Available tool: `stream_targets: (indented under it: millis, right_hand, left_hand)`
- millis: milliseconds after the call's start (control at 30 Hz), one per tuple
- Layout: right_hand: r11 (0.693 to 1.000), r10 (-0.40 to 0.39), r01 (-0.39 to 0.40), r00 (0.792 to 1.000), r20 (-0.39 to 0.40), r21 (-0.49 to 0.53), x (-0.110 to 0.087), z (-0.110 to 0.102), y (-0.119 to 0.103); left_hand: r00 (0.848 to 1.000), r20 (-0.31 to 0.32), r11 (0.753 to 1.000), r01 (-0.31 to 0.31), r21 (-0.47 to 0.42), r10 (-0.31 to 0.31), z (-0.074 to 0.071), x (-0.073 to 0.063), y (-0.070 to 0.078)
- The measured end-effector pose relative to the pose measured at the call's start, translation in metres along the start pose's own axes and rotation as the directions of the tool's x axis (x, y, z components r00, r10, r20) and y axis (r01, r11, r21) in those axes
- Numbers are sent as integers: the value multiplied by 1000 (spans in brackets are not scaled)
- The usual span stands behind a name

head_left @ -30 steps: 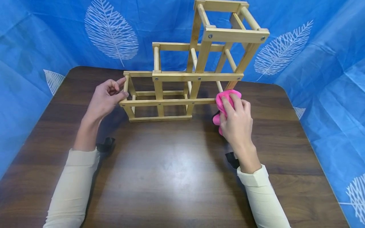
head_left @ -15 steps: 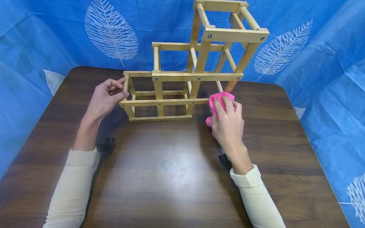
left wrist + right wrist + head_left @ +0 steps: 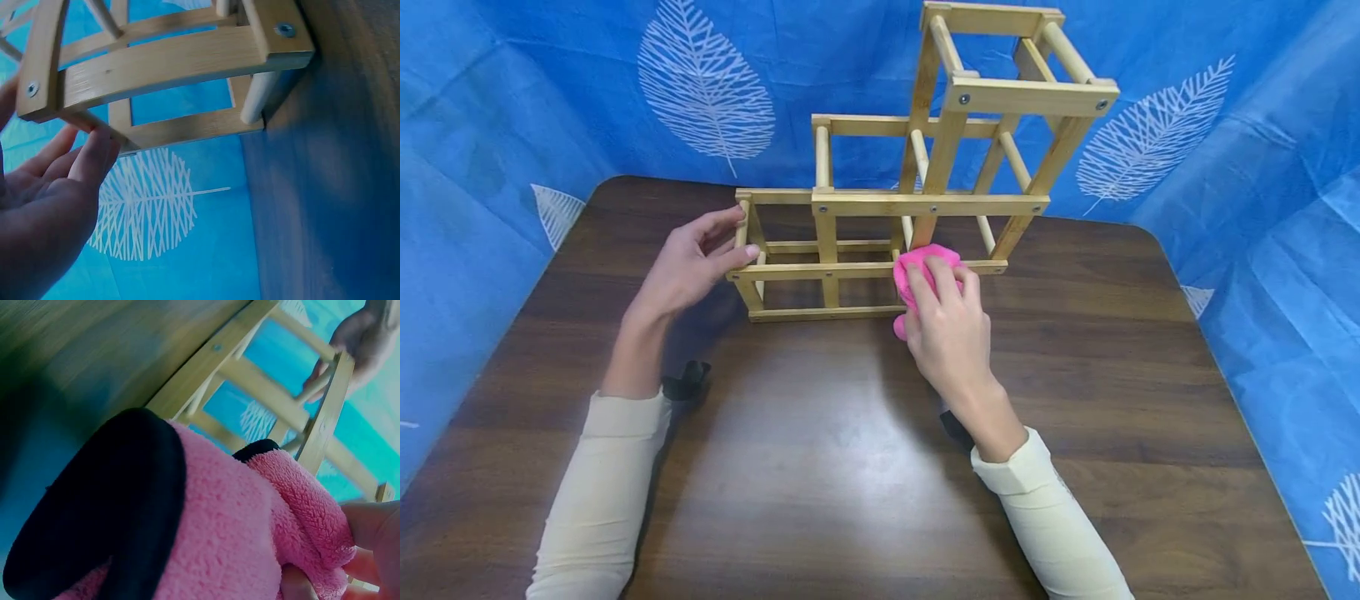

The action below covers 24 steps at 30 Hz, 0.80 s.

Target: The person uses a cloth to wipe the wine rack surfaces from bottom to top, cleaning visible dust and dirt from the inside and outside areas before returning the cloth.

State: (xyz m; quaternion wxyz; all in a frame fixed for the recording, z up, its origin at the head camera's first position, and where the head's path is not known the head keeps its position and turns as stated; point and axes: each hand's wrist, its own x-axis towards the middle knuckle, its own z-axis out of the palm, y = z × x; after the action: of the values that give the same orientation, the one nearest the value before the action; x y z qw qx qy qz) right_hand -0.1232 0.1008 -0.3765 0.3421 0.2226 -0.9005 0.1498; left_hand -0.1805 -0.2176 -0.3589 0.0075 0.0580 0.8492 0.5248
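Note:
A stepped rack [image 3: 865, 204] of pale wooden slats and dowels stands on the brown table, tallest at its right. My left hand [image 3: 688, 262] holds the end dowel at the rack's low left side, thumb towards me and fingers around the back. In the left wrist view its fingertips meet the wooden end piece [image 3: 162, 65]. My right hand [image 3: 951, 333] grips a bunched pink cloth [image 3: 936, 251] against the lower front rail, near the middle upright. The right wrist view shows the cloth's fluffy folds [image 3: 219, 512] and black edging [image 3: 147, 481]; the cloth hides part of the rail.
A blue curtain [image 3: 850, 58] with white leaf prints hangs close behind the rack and along both sides. The wood-grain table [image 3: 820, 467] stretches from the rack towards me. Black straps [image 3: 687, 382] show at the wrists.
My right hand has slid the pink cloth leftwards along the lower front rail, from its right end to near the middle. The left hand keeps its place on the rack; the head view shifts slightly.

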Motion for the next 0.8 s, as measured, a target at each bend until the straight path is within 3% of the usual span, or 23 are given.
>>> stream_targets:
  millis: [100,200,533,800]
  right_hand:
    - [1000,-14,14,1000,-9,4,1,4,-9]
    - [999,-35,35,999,-12,7,2,8,-18]
    - [992,-114,113,993,-15,-50,11,25,-47]
    - [977,-179,181,984,25,-113,17,36,-75]
  left_hand:
    - [998,57,1000,0,17,-1,0,-1,1]
    - [997,74,999,10,35,-12,-1,-1,2]
    - [998,53,999,-35,27,34,-5,-2,-2]
    - [998,38,998,-51,37,49,-6,-1,-4]
